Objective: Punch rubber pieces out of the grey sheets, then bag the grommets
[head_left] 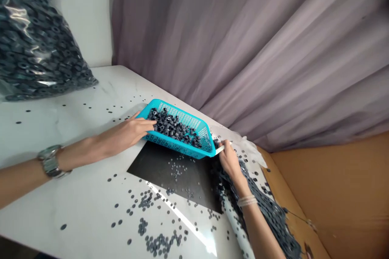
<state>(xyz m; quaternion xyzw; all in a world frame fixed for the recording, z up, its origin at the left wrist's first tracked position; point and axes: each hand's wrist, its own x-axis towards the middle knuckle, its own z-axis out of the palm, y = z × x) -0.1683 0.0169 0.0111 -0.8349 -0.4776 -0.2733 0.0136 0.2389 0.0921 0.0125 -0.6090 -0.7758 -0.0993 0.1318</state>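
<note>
A turquoise plastic basket (pixel 182 149) with perforated walls sits on the table over a dark mat. Small dark ring-shaped parts (pixel 170 125) partly fill it. At the basket's left end, my left hand (pixel 136 129) grips the rim, its fingers reaching over the edge beside the parts. My right hand (pixel 227 156) is closed around a thin white strip-like tool (pixel 219 149), whose end points at the basket's right corner. I cannot tell whether the tool touches the basket. Under my right wrist lies a pile of dark perforated sheet material (pixel 267 202).
The black mat (pixel 188 178) and white table (pixel 91 214) carry many scattered dark discs (pixel 159 243). A clear bag of dark parts (pixel 39 44) stands at the left. Crumpled white plastic (pixel 252 149) lies near the right edge. A grey-purple curtain (pixel 227 40) hangs behind.
</note>
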